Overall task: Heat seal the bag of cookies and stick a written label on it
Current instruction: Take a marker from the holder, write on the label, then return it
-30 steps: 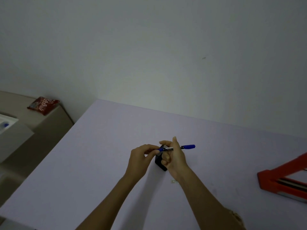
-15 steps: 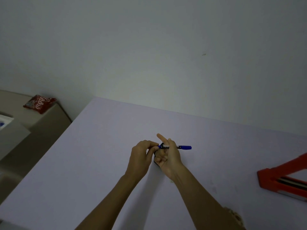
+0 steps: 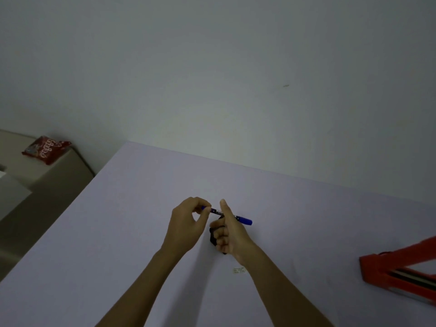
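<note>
A blue marker pen is held level above the pale table between both hands. My left hand pinches its left end with thumb and fingertips. My right hand grips the pen's middle, forefinger raised, and its lower fingers also curl around a small black object that I cannot identify. A small white label lies on the table just right of my right wrist. The red heat sealer stands open at the right edge. A red snack bag lies far left on a beige counter.
The beige counter sits lower than the table, off its left edge, with a white box corner on it. A plain wall rises right behind the table's far edge.
My left hand has slid left along the pen to its tip end, and the pen's capped right end has dipped slightly. My right forefinger now points upward.
</note>
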The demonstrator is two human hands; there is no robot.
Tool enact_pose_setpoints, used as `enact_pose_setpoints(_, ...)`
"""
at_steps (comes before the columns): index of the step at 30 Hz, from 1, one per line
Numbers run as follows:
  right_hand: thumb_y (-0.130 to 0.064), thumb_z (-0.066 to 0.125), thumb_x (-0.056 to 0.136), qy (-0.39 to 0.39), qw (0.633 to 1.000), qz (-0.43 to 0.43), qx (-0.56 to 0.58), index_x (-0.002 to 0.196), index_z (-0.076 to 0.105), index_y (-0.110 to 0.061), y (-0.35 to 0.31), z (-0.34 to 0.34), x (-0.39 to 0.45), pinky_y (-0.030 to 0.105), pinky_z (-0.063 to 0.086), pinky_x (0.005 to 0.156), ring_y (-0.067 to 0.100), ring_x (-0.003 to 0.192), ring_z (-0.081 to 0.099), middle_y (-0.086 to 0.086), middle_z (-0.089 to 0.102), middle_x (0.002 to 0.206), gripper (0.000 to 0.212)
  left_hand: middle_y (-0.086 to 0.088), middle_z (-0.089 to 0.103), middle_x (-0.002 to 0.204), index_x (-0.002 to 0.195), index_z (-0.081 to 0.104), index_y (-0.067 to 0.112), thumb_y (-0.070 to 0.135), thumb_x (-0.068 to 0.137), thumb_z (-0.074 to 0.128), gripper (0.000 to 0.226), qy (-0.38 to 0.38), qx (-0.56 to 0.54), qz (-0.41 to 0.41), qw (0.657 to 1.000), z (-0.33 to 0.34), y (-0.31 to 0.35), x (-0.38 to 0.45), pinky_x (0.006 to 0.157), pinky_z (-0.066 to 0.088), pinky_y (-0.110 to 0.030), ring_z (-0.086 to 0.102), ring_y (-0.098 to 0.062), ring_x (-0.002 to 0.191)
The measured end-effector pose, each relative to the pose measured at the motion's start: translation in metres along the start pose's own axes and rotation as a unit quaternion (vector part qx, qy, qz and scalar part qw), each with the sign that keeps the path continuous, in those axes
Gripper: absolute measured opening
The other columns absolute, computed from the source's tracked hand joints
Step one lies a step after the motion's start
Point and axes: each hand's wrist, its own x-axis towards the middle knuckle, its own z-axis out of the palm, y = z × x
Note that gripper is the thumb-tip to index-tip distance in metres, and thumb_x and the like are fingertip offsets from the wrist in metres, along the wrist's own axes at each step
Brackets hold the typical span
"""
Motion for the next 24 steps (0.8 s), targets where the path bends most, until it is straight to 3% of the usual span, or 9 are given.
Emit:
enact_pose_setpoints(4,-0.082,0.044,0.076,0.012,0.993,-0.004,-0.116,0.079,0.073,-0.003,-0.003,-0.017,0.01,0.032,0.058,0.059,0.023,0.06,0.064,0.012,0.071,0.071,0.085,0.007,0.062,0.081,0.088,0.063,0.016,0.021,0.09,0.052,0.012,0.047,0.036,-0.003,0.998,0.004,-0.009,0.008,0.072,0.047,-0.021,0.058,-0.008,0.078)
enact_pose_setpoints(8,-0.057,0.064,0.081,-0.003,0.977,-0.068,-0.201,0.07,0.068,-0.009,0.009,-0.032,0.025,0.031,0.054,0.06,0.018,0.058,0.062,0.008,0.067,0.066,0.05,0.002,0.06,0.079,0.086,0.062,0.014,0.019,0.089,0.05,0.013,0.027,0.072,-0.015,0.997,0.012,-0.023,0.011,0.068,0.045,-0.021,0.056,-0.015,0.075)
enact_pose_setpoints(12,-0.031,0.069,0.082,-0.055,0.911,-0.138,-0.384,0.067,0.06,-0.02,0.038,-0.052,0.034,0.032,0.055,0.067,0.012,0.065,0.06,0.009,0.069,0.075,0.021,0.002,0.058,0.078,0.085,0.061,0.013,0.011,0.091,0.054,0.009,0.0,0.098,-0.019,0.995,0.029,-0.031,0.005,0.068,0.038,-0.014,0.051,-0.015,0.075)
enact_pose_setpoints(16,-0.022,0.068,0.083,-0.049,0.876,-0.151,-0.455,0.065,0.055,-0.027,0.05,-0.065,0.041,0.031,0.058,0.067,0.011,0.066,0.061,-0.006,0.063,0.069,0.022,0.002,0.059,0.082,0.09,0.063,0.013,0.011,0.092,0.057,0.007,-0.046,0.109,-0.038,0.992,0.051,-0.041,0.0,0.068,0.035,-0.017,0.05,-0.013,0.079)
enact_pose_setpoints(22,-0.019,0.065,0.084,-0.028,0.843,-0.19,-0.502,0.061,0.05,-0.032,0.058,-0.07,0.047,0.032,0.058,0.068,0.016,0.068,0.065,-0.012,0.057,0.064,0.03,-0.002,0.061,0.091,0.099,0.065,0.011,0.016,0.093,0.056,0.011,-0.094,0.124,-0.063,0.986,0.079,-0.056,-0.006,0.073,0.036,-0.02,0.051,-0.016,0.087)
enact_pose_setpoints(24,-0.019,0.064,0.084,-0.028,0.841,-0.195,-0.505,0.065,0.055,-0.028,0.06,-0.072,0.049,0.033,0.058,0.069,0.016,0.069,0.065,-0.011,0.059,0.065,0.023,-0.002,0.062,0.092,0.101,0.064,0.012,0.017,0.093,0.057,0.012,-0.093,0.121,-0.07,0.986,0.083,-0.059,-0.007,0.074,0.038,-0.02,0.052,-0.017,0.088)
